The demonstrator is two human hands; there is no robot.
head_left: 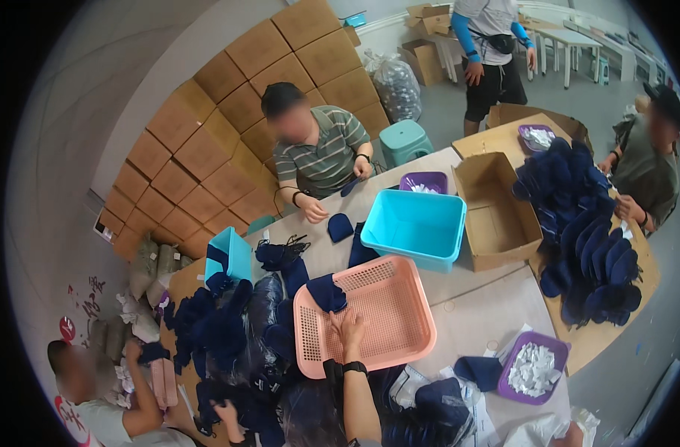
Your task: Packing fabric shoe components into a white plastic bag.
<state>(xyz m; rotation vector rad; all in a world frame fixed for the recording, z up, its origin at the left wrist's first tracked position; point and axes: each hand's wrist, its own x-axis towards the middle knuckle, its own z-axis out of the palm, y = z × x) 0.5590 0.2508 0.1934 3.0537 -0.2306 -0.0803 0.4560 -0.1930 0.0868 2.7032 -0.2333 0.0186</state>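
Right hand (348, 332), dark band at wrist: centre of the frame, inside the pink perforated basket (392, 320). Fingers loosely spread, hand partly open; no firm grip visible. Navy fabric piece (326, 294) lies just beyond the fingertips, toward the upper left, draped at the basket's left end; fingertips at or very near its lower edge, contact not certain.

Left hand (225, 414): lower left of the frame, among a heap of navy pieces (206, 320). Fingers partly bent; cannot tell whether it holds any.

Surroundings: turquoise bin (411, 257) just beyond the basket; open cardboard box (500, 249) right of it; purple tray (512, 363) of white slips (535, 372), lower right.
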